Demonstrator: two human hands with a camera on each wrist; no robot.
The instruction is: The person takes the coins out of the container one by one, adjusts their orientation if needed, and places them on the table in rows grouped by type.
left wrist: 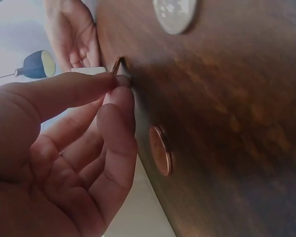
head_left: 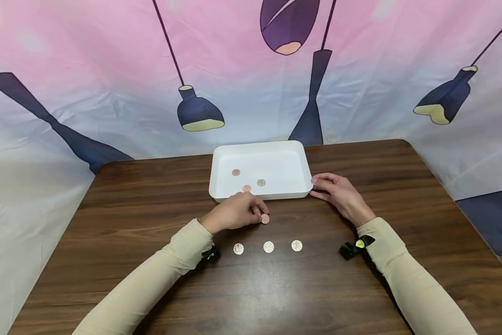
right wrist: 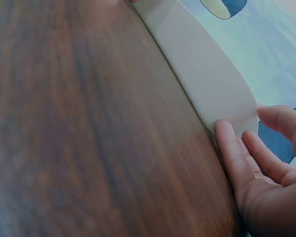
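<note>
My left hand (head_left: pixel 238 211) pinches a copper coin (head_left: pixel 265 218) on edge between thumb and fingertip, just in front of the white tray (head_left: pixel 259 196). Whether that coin touches the table cannot be told. Another copper coin (left wrist: pixel 160 150) shows beside the curled fingers in the left wrist view. Three silvery coins (head_left: pixel 269 247) lie in a row nearer to me. Inside the tray are two copper coins (head_left: pixel 236 172) and a silvery one (head_left: pixel 261 183). At the tray's front right corner, my right hand (head_left: pixel 338 193) rests its extended fingers (right wrist: pixel 227 136) against the outer wall.
The brown wooden table (head_left: pixel 150 195) runs back to a hanging cloth (head_left: pixel 121 83) printed with lamps, right behind the tray. Black wrist devices (head_left: pixel 349 250) sit under both cuffs, close to the tabletop.
</note>
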